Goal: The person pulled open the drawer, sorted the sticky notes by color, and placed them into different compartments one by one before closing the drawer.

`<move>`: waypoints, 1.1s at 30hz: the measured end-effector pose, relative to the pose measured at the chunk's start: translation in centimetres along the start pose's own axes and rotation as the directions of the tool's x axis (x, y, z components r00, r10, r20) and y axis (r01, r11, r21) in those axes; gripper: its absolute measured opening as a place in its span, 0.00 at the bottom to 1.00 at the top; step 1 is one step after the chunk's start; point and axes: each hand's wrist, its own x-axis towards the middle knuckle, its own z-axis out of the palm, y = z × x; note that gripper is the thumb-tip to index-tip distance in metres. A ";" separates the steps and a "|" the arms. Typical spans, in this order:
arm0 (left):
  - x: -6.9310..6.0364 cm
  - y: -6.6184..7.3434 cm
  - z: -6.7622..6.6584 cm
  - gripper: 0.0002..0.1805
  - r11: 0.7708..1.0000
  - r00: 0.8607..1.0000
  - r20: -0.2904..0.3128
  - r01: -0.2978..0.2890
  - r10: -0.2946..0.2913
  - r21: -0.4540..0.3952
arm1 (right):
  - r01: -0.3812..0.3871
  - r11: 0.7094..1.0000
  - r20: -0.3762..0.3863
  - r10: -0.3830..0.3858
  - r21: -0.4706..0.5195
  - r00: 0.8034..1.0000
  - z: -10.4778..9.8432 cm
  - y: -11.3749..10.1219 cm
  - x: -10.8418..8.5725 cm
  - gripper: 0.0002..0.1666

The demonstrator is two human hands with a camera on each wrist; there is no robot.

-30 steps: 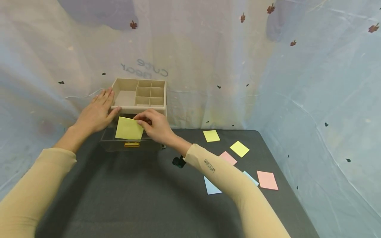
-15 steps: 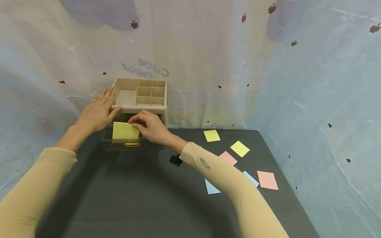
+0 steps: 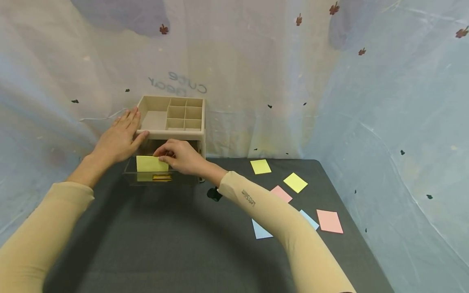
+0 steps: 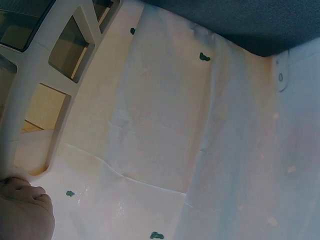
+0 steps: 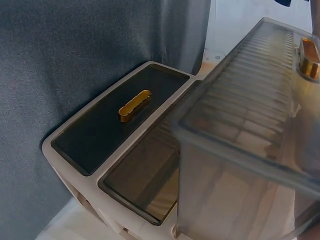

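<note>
yellow note point(image 3: 149, 163), pinched in right hand point(image 3: 183, 157), bottom dim behind drawer front point(image 3: 182, 178)

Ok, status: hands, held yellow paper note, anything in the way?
Right hand pinches yellow paper note, lower part behind front of open transparent plastic drawer. Left hand rests at left edge of beige plastic organizer. No visible obstruction.

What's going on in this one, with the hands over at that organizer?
A person's right hand pinches a yellow sticky note by its upper edge; the note's lower part shows through the front of a pulled-out transparent drawer. The left hand rests on the left side of the beige desktop organizer. On the dark table, two more yellow notes, two pink notes and two blue notes lie to the right.
</note>
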 end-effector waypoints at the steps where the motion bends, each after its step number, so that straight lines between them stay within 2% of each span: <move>1: 0.0 0.0 0.0 0.45 1.000 1.000 -0.001 0.001 -0.001 -0.001 | -0.003 1.000 0.012 0.003 -0.001 1.000 0.0 0.0 0.1 0.14; 9: 0.0 -0.1 0.2 0.45 1.000 1.000 -0.007 0.002 -0.002 0.000 | -0.022 0.999 0.084 0.024 -0.026 0.996 0.0 0.3 1.1 0.14; 21: -0.1 0.3 0.0 0.44 1.000 1.000 0.002 0.007 -0.007 -0.013 | -0.080 0.997 0.145 0.081 -0.013 0.986 -0.1 0.7 2.3 0.15; 33: 0.0 0.1 0.1 0.44 1.000 1.000 0.008 0.009 -0.008 -0.015 | -0.142 0.990 0.189 0.140 -0.006 0.972 -0.1 1.0 2.9 0.16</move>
